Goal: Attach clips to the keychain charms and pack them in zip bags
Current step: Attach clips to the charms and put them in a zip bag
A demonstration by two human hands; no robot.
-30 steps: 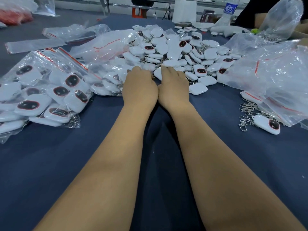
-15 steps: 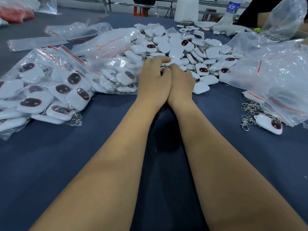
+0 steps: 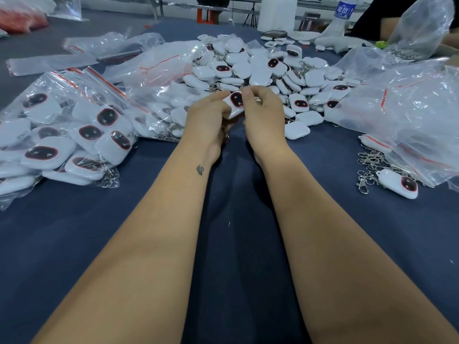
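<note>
A white keychain charm (image 3: 235, 103) with a dark red-rimmed face is lifted just above the table, in front of the loose pile of white charms (image 3: 268, 70). My left hand (image 3: 207, 120) grips its lower end and my right hand (image 3: 263, 112) pinches its upper edge with thumb and forefinger. Filled zip bags (image 3: 64, 130) of charms lie at the left. A lone charm (image 3: 397, 183) lies at the right beside a heap of metal clips (image 3: 370, 162).
Crumpled clear plastic bags (image 3: 409, 105) sit at the right, and empty zip bags (image 3: 99, 48) at the back left. A water bottle (image 3: 344, 13) and a white roll (image 3: 277, 12) stand at the far edge. Another person's arm (image 3: 390, 27) shows at the top right. Dark blue cloth (image 3: 223, 219) covers the table.
My hands drew back from the pile and lifted one charm between them; earlier they lay flat on the pile's near edge.
</note>
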